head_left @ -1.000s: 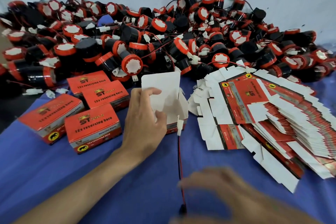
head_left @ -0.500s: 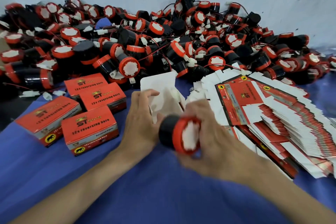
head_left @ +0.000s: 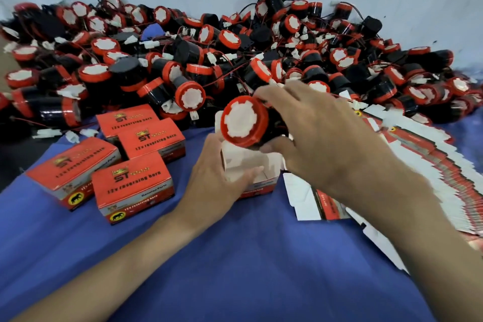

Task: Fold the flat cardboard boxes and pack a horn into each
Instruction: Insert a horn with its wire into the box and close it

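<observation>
Right hand [head_left: 321, 136] grips the horn [head_left: 244, 125] round its black body. The red cap faces us, just above the open box [head_left: 251, 167] on the counter [head_left: 235, 256]. Left hand [head_left: 219, 175] holds the box's 9 o'clock wall, thumb inside.

We judge the horn rigid, smooth plastic and fairly light, so take it by the body. Its wire isn't visible here. The box is thin card and crushes easily, so brace the walls, not the flaps.

Versus half a second ago, the horn was lower, at the box's 6 o'clock side. Now it's over the mouth. Left hand unchanged.
</observation>
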The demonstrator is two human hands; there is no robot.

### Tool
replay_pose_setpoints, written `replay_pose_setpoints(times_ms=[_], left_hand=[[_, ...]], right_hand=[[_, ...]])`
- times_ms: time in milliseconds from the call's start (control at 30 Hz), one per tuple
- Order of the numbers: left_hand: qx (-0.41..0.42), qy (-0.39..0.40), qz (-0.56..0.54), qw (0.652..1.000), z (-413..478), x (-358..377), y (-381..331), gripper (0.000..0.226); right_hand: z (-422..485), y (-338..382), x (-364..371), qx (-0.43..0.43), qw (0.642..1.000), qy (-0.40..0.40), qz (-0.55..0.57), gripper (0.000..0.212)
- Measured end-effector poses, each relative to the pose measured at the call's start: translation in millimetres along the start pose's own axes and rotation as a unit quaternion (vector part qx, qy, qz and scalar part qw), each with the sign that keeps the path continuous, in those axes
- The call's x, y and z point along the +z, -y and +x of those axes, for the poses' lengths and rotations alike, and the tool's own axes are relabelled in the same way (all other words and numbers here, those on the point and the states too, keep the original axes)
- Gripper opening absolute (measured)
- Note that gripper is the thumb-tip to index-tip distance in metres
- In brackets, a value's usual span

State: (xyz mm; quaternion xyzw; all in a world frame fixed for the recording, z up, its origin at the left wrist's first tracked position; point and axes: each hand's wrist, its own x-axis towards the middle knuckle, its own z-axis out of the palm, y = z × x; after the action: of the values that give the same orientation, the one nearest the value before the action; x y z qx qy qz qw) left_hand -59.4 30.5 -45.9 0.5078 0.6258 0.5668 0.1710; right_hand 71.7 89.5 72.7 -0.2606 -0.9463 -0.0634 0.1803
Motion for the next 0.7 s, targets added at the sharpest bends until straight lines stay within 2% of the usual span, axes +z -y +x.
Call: replay_pose_setpoints(times_ms=[67, 167, 333, 433, 567, 700], left_hand=[[-0.008, -0.005, -0.033, 0.999, -1, 0, 0, 0.065], [-0.01, -0.023, -0.034, 0.999, -1, -3, 2, 0.069], [0.012, 0.003, 0.003, 1.0, -3, -5, 0, 0.07], [0.0, 0.0, 0.012, 1.0, -3, -4, 1, 0.073], [0.006, 0.004, 0.015, 1.0, -4, -4, -2, 0.06], [0.017, 0.022, 0.014, 1.0, -5, -6, -3, 0.052]], right_hand=[[0, 7, 16, -0.026, 0.997, 0.061, -0.032, 0.057], [4, 0, 33, -0.04, 0.99, 0.129, 0.045, 0.055], [0, -14, 43, -0.067, 0.991, 0.115, 0.028, 0.066], [2, -12, 47, -0.07, 0.989, 0.119, 0.048, 0.047], [4, -16, 44, -0.061, 0.985, 0.12, 0.107, 0.036], [6, -21, 45, -0.074, 0.986, 0.147, 0.018, 0.025]])
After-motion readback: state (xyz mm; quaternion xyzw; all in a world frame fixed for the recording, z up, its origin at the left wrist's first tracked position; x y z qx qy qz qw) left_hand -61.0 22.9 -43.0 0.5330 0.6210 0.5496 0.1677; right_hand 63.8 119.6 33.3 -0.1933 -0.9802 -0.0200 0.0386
